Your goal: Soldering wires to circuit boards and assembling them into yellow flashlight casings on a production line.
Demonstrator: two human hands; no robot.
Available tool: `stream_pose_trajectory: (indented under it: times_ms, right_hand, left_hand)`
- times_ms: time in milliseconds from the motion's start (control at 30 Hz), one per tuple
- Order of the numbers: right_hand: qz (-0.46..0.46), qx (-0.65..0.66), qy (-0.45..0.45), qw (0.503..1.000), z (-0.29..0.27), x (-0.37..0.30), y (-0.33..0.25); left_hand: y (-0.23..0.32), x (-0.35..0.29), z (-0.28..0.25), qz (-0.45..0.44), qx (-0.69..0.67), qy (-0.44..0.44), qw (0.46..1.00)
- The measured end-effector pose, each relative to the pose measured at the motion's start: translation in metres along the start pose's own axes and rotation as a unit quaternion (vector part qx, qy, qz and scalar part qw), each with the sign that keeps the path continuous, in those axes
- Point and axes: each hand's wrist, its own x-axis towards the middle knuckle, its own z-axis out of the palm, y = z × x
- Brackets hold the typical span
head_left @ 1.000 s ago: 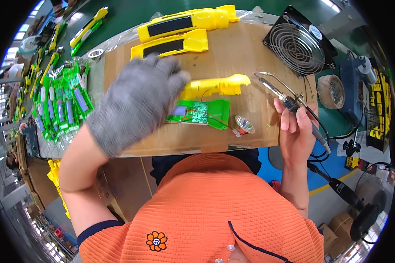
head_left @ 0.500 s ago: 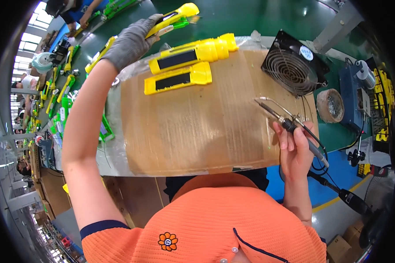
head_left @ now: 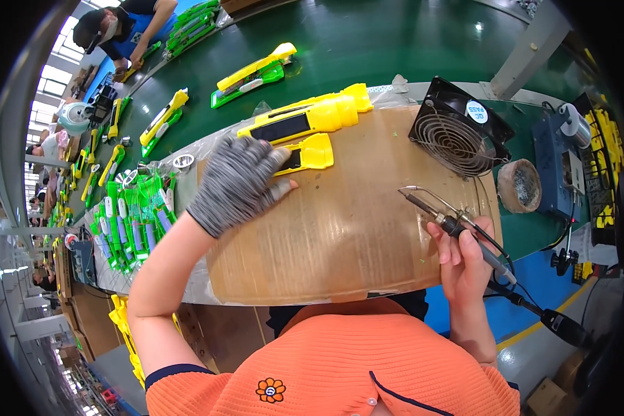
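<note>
Green housings (head_left: 145,197) heaped left of left hand (head_left: 243,182). Left hand (grey glove, bare fingertips) half spread over left end of smaller yellow casing (head_left: 317,151); whether it grips, cannot tell. Larger yellow casing (head_left: 329,114) just beyond same hand. Right hand (head_left: 462,255) curled around soldering iron (head_left: 452,226), tip pointing up-left. Black fan (head_left: 457,128) beyond right hand; blue box-shaped unit (head_left: 551,163) farther right.

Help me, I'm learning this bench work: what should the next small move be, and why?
Probably grip the nearer yellow casing with the gloved left hand and slide it to the middle of the cardboard: that hand's fingers lie over the casing's left end, while the right hand holds the soldering iron aside.
</note>
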Motion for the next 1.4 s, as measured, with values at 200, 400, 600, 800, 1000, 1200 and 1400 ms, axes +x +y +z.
stream_pose_trajectory:
  times_ms: [200,400,600,800,1000,1200,1400]
  right_hand:
    - [-0.001,-0.002,0.012,1.000,0.001,0.001,0.006]
    - [-0.024,0.018,0.005,1.000,-0.009,-0.004,0.006]
    - [-0.021,0.010,-0.015,1.000,-0.007,0.000,0.007]
    - [0.014,-0.008,-0.034,0.999,-0.006,-0.001,0.002]
    - [-0.006,0.010,-0.006,1.000,-0.001,-0.004,0.005]
    - [-0.018,0.010,-0.028,0.999,0.001,-0.005,-0.006]
    - [-0.028,0.008,-0.083,0.996,0.008,-0.022,-0.022]
  left_hand:
    - [0.040,-0.032,0.017,-0.016,-0.081,-0.023,0.996]
    - [0.063,-0.037,-0.018,-0.112,-0.114,-0.003,0.987]
    - [0.003,-0.142,-0.032,-0.518,0.267,-0.053,0.811]
    - [-0.004,-0.181,-0.010,-0.539,0.218,0.045,0.813]
    - [0.046,-0.143,-0.030,-0.468,-0.077,0.237,0.848]
    - [0.089,-0.097,-0.033,-0.141,-0.185,0.053,0.971]
    - [0.088,-0.092,-0.030,-0.131,-0.166,0.029,0.977]
